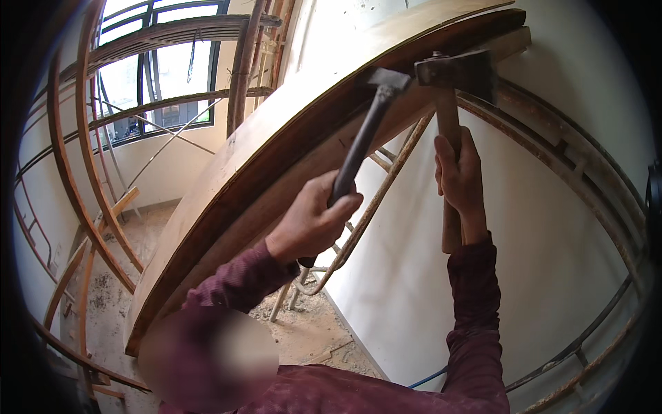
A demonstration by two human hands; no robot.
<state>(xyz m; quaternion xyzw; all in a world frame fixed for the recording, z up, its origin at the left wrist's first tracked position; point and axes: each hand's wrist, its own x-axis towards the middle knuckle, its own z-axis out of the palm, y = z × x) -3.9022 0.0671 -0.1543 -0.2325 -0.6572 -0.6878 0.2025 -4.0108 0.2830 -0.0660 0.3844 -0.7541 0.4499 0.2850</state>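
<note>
My left hand [314, 217] is closed round the dark handle of a hammer [360, 146]. Its metal head is raised against the view of a long wooden board [227, 148] with timber along its lower edge. To the right, my right hand [460, 172] grips the wooden handle of a hatchet [448, 114], fingers wrapped round it. The hatchet's dark head overlaps the board's upper right end, its blunt end facing the hammer head across a small gap. Whether the hatchet touches the timber, I cannot tell.
Rusty scaffold frames [238, 76] stand at the left before a window [158, 103]. Another scaffold frame [552, 131] curves along the white wall [414, 290] at right. Below the board is a metal frame [376, 214]. Debris lies on the floor [310, 324].
</note>
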